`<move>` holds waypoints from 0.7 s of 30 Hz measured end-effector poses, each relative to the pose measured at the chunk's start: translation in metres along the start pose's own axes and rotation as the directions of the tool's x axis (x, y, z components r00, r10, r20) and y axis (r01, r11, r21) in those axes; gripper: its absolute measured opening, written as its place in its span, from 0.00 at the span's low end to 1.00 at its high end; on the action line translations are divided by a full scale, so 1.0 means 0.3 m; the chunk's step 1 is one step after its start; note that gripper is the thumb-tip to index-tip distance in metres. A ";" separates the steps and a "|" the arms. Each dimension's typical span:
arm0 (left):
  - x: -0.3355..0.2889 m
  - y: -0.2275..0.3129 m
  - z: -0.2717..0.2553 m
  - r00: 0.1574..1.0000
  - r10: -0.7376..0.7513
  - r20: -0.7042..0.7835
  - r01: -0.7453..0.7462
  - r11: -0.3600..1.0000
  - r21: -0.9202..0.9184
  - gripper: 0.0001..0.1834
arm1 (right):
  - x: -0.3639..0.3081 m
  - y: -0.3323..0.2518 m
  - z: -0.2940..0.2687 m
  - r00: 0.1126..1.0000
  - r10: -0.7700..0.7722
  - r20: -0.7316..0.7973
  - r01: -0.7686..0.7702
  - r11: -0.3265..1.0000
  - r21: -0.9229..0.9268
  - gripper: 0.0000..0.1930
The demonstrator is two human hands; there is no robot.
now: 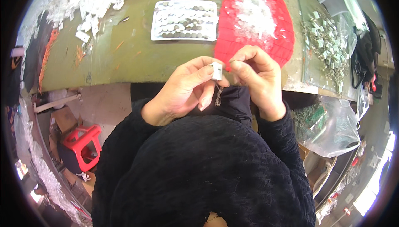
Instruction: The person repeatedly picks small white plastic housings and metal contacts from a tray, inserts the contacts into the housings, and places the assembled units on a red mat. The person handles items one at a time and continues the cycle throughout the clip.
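Between the thumb and fingers of my left hand (178, 89) is a small white rectangular plastic casing (217, 71). Thin dark wires (219, 95) dangle just below it. Close to the casing's right side, my right hand (266, 85) is raised with thumb and index finger pinched together; whatever they hold is too small to make out. Both hands are over the near edge of the green table (129, 63). Beyond them lies a white tray (184, 39) with rows of dark and pale round discs. A red cloth (285, 27) bears a heap of tiny clear-white pieces (253, 15).
A big pile of white casings (79, 0) covers the table's far left. More small pale parts (330, 46) are scattered at the right. Below the table's right side hangs a clear plastic bag (332, 137) with wiry green contents. A red stool (85, 146) stands at lower left.
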State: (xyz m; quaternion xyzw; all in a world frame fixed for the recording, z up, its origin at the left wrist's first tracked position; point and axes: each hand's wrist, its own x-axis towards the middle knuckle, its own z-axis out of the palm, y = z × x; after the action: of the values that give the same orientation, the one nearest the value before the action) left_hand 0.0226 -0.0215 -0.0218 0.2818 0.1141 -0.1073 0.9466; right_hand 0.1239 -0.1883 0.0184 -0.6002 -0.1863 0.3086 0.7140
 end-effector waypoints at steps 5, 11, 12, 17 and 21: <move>-0.012 0.007 -0.013 0.998 0.051 0.044 -0.050 0.999 -0.023 0.17 | 0.000 0.032 0.043 0.998 -0.044 0.049 0.055 0.960 -0.274 0.02; -0.014 0.009 -0.013 0.997 0.050 0.054 -0.048 0.998 -0.037 0.17 | 0.003 0.045 0.035 0.999 -0.041 0.024 0.043 0.993 -0.109 0.03; -0.014 0.010 -0.014 0.997 0.042 0.059 -0.040 0.998 -0.039 0.17 | 0.008 0.061 0.044 0.991 -0.129 0.022 0.130 0.975 -0.178 0.03; -0.022 0.016 -0.017 0.998 0.053 0.039 -0.052 0.998 -0.031 0.17 | 0.001 0.099 0.062 0.965 -0.262 -0.010 0.251 0.935 -0.250 0.04; -0.024 0.012 -0.017 0.999 0.044 0.032 -0.043 0.998 -0.051 0.14 | -0.002 0.050 0.027 0.949 -0.278 0.147 0.313 0.793 -0.522 0.04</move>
State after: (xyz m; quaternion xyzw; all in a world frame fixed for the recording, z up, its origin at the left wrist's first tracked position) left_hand 0.0161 -0.0147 -0.0221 0.2584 0.0950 -0.0884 0.9573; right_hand 0.1151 -0.1814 0.0055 -0.7299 -0.3792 0.1468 0.5495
